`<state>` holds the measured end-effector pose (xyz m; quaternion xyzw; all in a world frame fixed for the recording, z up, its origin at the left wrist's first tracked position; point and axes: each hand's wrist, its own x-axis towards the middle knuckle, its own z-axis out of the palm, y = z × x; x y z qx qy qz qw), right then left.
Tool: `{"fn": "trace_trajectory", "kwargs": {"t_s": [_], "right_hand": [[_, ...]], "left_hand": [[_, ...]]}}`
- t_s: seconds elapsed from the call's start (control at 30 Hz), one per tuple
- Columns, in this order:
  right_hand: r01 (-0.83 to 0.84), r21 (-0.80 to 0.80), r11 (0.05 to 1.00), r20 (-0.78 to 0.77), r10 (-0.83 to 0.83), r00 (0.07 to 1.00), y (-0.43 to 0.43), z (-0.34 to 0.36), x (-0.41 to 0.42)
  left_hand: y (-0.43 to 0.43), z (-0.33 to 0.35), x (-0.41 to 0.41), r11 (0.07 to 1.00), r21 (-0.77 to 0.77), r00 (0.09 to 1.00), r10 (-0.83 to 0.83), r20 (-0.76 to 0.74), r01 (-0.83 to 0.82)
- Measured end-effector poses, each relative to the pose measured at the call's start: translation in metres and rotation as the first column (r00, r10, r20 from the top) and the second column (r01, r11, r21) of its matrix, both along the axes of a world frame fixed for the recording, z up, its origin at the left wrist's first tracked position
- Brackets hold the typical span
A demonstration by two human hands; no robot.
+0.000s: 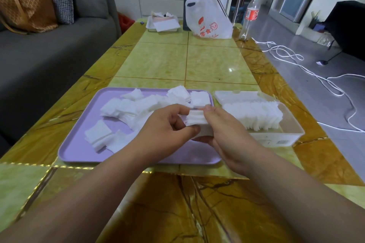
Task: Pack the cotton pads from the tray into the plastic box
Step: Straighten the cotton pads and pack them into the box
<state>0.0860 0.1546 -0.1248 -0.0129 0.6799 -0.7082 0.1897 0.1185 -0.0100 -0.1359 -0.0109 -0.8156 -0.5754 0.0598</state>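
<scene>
Both hands meet over the right part of the purple tray (79,144), closed around a small stack of cotton pads (195,118) held on edge between them. The left hand (169,124) has its fingers curled in, the thumb pressing the stack's near lower corner and the fingertips on its left face. The right hand (223,130) grips from the other side, thumb along the top edge and fingers wrapped underneath; how many of those lower fingers actually touch the pads is hard to tell, since the palm hides them. The stack sits above the tray's right rim, near the plastic box (286,130) but not yet in it. The box stands just beside the tray on its right, and a row of pads (254,114) already stands on edge inside it, filling most of its length. Loose pads (122,108) lie scattered in untidy heaps over the far and left parts of the tray. Tray and box rest on a yellow-green marbled table (177,61), with a white carrier bag (209,19) and a clear bottle (250,14) at its far end.
</scene>
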Motion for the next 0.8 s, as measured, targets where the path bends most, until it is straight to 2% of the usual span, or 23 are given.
{"fn": "trace_trajectory", "kwargs": {"t_s": [0.13,0.3,0.43,0.53,0.63,0.7,0.8], "right_hand": [[0.001,0.064,0.998,-0.025,0.001,1.000,0.000,0.001,-0.001],[-0.011,0.068,0.998,-0.060,0.015,0.998,0.002,0.008,-0.003],[-0.160,-0.102,0.982,-0.031,0.158,0.987,0.010,0.015,-0.001],[-0.273,0.003,0.962,-0.123,0.271,0.955,0.024,0.022,0.001],[-0.170,0.117,0.978,-0.178,0.189,0.966,0.038,0.025,0.001],[-0.101,0.117,0.988,-0.175,0.121,0.977,0.052,0.025,0.000],[-0.024,0.084,0.996,-0.175,0.038,0.984,0.074,0.029,-0.001]], "left_hand": [[0.007,0.009,0.005,1.000,0.012,0.996,-0.018,-0.082,0.019],[0.022,0.015,0.010,0.996,-0.003,0.991,0.091,-0.098,-0.092],[0.033,0.023,0.011,0.973,0.063,0.971,0.227,-0.070,-0.223],[0.038,0.026,0.012,0.971,0.181,0.988,0.152,0.019,-0.153],[0.038,0.028,0.010,0.952,0.304,0.997,-0.053,0.051,0.035],[0.048,0.030,0.007,0.963,0.246,0.990,-0.128,0.060,0.110],[0.069,0.033,-0.002,0.996,0.085,0.999,-0.029,0.033,0.026]]}}
